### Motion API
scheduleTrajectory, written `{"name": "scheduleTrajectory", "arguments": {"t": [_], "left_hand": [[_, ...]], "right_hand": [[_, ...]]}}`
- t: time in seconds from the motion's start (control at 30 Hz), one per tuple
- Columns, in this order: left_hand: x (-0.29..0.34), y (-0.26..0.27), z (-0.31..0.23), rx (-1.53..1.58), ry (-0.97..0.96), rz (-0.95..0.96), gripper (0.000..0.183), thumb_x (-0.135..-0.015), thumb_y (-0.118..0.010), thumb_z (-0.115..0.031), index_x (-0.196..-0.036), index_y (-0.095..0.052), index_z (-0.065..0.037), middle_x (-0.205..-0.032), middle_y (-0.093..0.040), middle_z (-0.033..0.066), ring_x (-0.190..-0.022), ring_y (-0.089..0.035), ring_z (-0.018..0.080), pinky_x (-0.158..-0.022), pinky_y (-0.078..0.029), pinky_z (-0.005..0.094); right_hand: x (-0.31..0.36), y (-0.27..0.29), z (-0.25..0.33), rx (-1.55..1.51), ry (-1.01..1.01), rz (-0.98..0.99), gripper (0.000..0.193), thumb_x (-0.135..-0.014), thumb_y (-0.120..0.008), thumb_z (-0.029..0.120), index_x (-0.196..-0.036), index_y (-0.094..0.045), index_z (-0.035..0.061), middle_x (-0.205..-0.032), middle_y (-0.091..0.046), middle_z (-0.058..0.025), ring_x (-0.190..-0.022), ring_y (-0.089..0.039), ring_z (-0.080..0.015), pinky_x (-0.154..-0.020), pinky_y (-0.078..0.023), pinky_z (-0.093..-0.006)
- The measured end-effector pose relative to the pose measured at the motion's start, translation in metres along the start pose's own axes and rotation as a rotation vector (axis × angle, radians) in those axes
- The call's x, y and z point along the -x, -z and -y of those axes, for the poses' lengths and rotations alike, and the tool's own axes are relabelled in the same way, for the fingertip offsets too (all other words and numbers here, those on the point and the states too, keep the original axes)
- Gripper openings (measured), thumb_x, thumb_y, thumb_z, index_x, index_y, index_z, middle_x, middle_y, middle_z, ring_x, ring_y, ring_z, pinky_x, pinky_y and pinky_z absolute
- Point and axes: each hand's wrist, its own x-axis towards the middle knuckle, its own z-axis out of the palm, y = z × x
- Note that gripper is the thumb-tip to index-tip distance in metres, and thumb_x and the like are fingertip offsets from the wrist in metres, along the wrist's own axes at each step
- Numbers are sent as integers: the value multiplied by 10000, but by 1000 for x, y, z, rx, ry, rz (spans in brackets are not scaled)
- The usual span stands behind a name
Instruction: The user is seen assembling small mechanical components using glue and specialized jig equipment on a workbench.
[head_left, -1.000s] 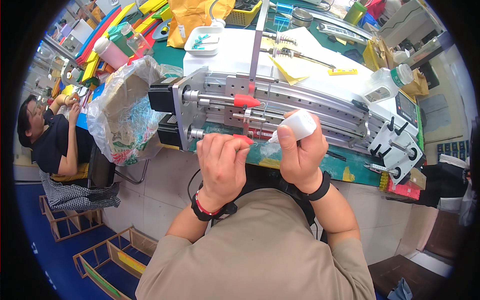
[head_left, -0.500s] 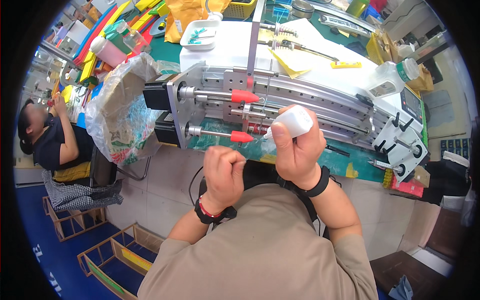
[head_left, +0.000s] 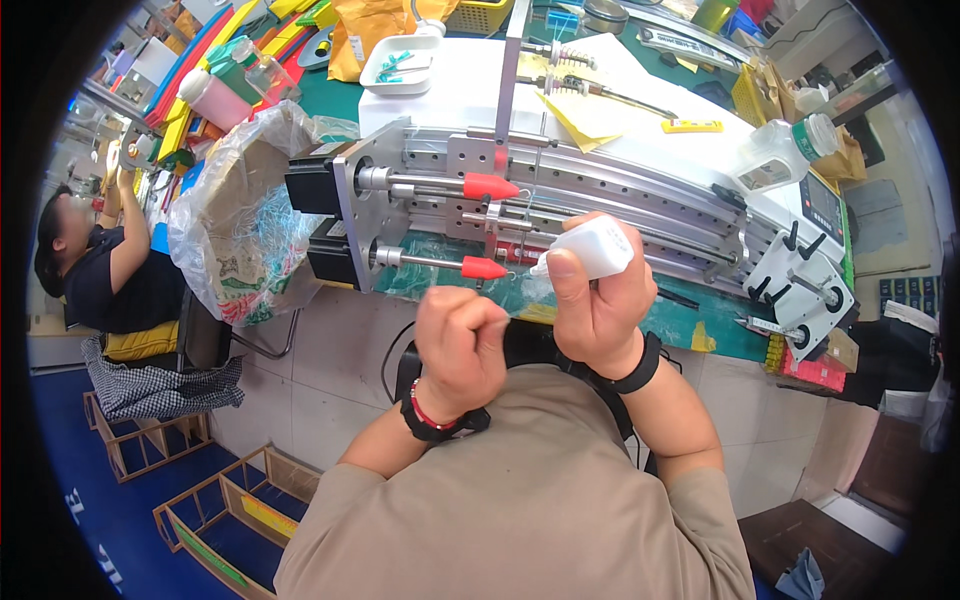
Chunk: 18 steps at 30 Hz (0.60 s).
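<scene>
Our right hand (head_left: 598, 310) has its fingers wrapped around a small white squeeze bottle (head_left: 590, 250), nozzle tipped left toward the lower red-tipped rod (head_left: 440, 264) so it can dispense there. Left hand (head_left: 458, 338) is fisted shut just below, contents hidden.

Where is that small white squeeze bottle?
The small white squeeze bottle is in the right hand, centre frame, tip near the lower red cone.

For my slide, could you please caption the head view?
Right hand squeezes a white bottle toward a metal machine with red cones, left hand in a fist beside it.
</scene>
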Motion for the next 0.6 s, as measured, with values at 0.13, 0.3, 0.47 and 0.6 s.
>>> {"name": "scheduleTrajectory", "arguments": {"t": [0.13,0.3,0.47,0.6], "left_hand": [[-6,8,6,-199,43,-79,120,-986,-689,53,-1059,-616,-6,-1003,-592,151,-882,-590,337,-793,-491,421],[-2,-1,-3,-52,-65,41,204,-891,-757,45,-1047,-648,-30,-1007,-619,127,-862,-613,331,-749,-486,427],[10,-20,7,-81,-120,145,293,-785,-823,11,-1042,-692,-40,-992,-626,92,-813,-643,298,-689,-467,412],[13,-23,12,-122,-153,148,301,-777,-828,6,-1040,-692,-40,-994,-631,88,-820,-651,289,-683,-461,411]], "right_hand": [[0,1,-1,-5,-7,17,376,-1036,-813,209,-1223,-653,-76,-952,-745,-131,-654,-685,-202,-612,-550,-315],[-1,0,-3,11,1,5,372,-1027,-820,193,-1224,-655,-76,-967,-749,-138,-677,-695,-203,-627,-558,-315],[-2,-1,-2,16,35,-2,358,-1020,-821,174,-1217,-659,-77,-987,-757,-144,-690,-702,-210,-636,-565,-314],[0,4,-1,26,54,-12,356,-1015,-823,164,-1218,-659,-77,-1001,-759,-145,-690,-704,-212,-637,-565,-316]]}}
